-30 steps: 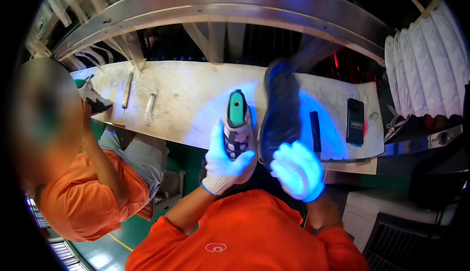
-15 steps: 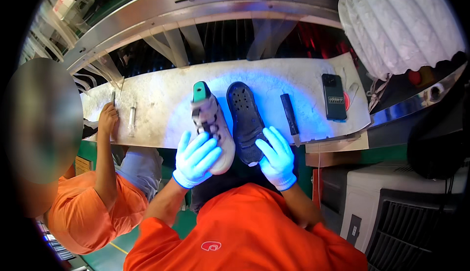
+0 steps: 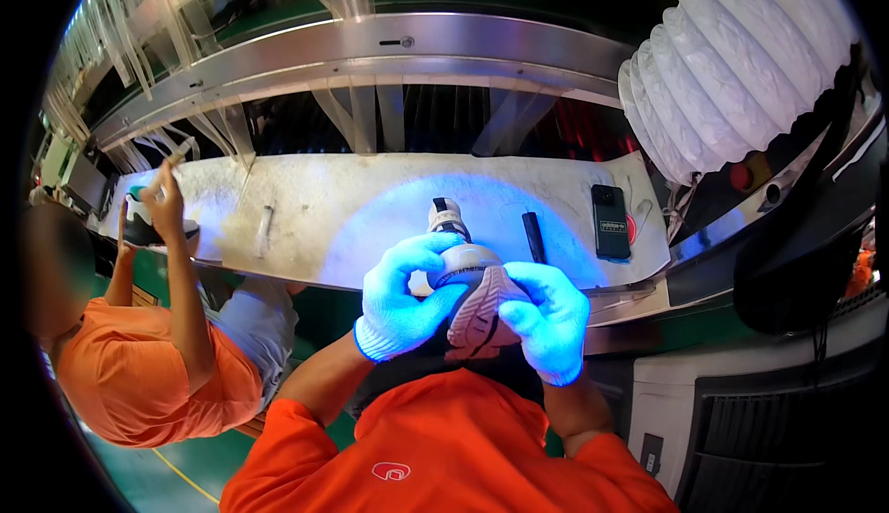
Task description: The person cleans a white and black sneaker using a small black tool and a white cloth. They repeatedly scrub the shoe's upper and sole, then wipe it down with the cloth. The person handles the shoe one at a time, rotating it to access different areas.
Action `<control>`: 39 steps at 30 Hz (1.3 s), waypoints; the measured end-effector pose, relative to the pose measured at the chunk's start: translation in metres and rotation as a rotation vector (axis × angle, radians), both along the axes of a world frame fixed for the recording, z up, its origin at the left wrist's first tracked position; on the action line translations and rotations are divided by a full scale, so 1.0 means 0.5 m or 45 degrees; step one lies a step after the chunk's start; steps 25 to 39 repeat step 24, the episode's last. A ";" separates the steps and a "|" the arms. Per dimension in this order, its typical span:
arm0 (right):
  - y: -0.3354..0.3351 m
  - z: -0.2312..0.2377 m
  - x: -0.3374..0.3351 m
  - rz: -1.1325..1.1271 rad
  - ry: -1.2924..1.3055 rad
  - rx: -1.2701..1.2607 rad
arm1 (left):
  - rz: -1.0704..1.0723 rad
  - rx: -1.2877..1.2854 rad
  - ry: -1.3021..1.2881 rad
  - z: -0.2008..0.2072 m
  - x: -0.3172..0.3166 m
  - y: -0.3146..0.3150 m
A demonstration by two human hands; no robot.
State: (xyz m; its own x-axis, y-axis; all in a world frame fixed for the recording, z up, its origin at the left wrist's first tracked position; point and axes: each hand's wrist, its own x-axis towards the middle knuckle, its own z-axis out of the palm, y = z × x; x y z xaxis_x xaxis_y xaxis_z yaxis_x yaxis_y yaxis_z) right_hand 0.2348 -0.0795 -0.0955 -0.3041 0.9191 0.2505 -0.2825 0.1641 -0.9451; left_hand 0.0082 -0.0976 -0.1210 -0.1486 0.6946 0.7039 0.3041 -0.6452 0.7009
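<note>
Both my hands wear whitish gloves that glow blue under the light. My left hand (image 3: pixel 405 286) is closed around a pale grey and white shoe upper (image 3: pixel 469 256), its rounded toe end turned toward me. My right hand (image 3: pixel 548 317) grips a shoe sole (image 3: pixel 483 313), its pinkish-grey tread facing up and toward me. The sole's upper end meets the toe of the upper; how far the two fit together is hidden. My left thumb lies against the sole's edge. Both pieces are held above the bench's near edge.
A pale worktable (image 3: pixel 324 198) spans the front. On it lie a dark-handled tool (image 3: pixel 533 237), a black phone (image 3: pixel 609 223) and a slim clear tube (image 3: pixel 264 231). A ribbed white duct (image 3: pixel 736 68) hangs at the right. On the left, a co-worker (image 3: pixel 162 365) handles another shoe (image 3: pixel 139 221).
The upper and the sole, side by side on the bench before, are now lifted and brought together. The sole has been turned tread-up. Both hands have closed; the co-worker's hand now holds a shoe.
</note>
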 end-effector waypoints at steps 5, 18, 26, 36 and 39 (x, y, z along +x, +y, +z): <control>0.028 -0.018 0.017 -0.050 -0.123 0.311 | -0.082 0.074 0.457 0.014 -0.013 -0.023; -0.022 -0.029 -0.002 0.035 -0.162 0.420 | -0.042 -0.140 -0.244 -0.020 0.056 -0.126; -0.045 -0.027 -0.012 -0.048 -0.315 0.598 | -0.034 -0.185 -0.198 -0.033 0.054 -0.142; -0.045 -0.027 -0.012 -0.048 -0.315 0.598 | -0.034 -0.185 -0.198 -0.033 0.054 -0.142; -0.045 -0.027 -0.012 -0.048 -0.315 0.598 | -0.034 -0.185 -0.198 -0.033 0.054 -0.142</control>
